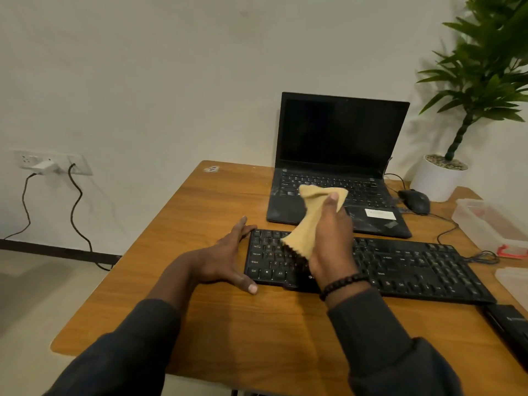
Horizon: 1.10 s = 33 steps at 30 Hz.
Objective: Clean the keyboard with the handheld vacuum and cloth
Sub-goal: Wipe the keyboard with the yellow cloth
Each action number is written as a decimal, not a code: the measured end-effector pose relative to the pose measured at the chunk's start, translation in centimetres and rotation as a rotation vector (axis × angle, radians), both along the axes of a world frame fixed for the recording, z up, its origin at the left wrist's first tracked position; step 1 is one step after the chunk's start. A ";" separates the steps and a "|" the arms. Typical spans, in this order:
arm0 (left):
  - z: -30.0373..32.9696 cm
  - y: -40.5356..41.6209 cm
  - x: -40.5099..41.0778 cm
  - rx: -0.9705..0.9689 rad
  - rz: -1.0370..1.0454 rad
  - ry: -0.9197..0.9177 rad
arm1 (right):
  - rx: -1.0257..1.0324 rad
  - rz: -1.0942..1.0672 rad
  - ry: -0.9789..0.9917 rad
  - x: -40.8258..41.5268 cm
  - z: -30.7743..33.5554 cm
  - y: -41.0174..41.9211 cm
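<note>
I see one keyboard (400,264) at frame centre: my left hand (228,252) lies spread against its edge; my right hand (328,232) grips one cloth (311,215).

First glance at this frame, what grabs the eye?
The tan cloth, gripped in the right hand and held up above the left half of the black keyboard at mid-desk. The left hand lies open against the keyboard's left edge. Behind them, an open laptop with a dark screen, and a potted plant at the far right.
</note>
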State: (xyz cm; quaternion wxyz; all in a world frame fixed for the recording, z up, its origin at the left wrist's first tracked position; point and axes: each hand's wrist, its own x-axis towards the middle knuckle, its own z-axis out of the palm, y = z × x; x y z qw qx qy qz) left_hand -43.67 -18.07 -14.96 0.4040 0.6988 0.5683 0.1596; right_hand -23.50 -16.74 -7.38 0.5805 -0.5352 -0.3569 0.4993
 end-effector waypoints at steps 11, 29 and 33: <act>-0.9 0.1 0.4 0.043 0.064 0.068 | 0.260 0.482 -1.387 -5.3 -7.2 1.4; -1.3 0.0 0.1 0.155 0.088 -0.098 | 0.532 0.879 -1.294 -2.8 -6.9 -0.7; -1.4 0.2 0.1 0.140 0.076 -0.100 | 0.357 0.859 -0.879 -1.4 -5.4 -1.5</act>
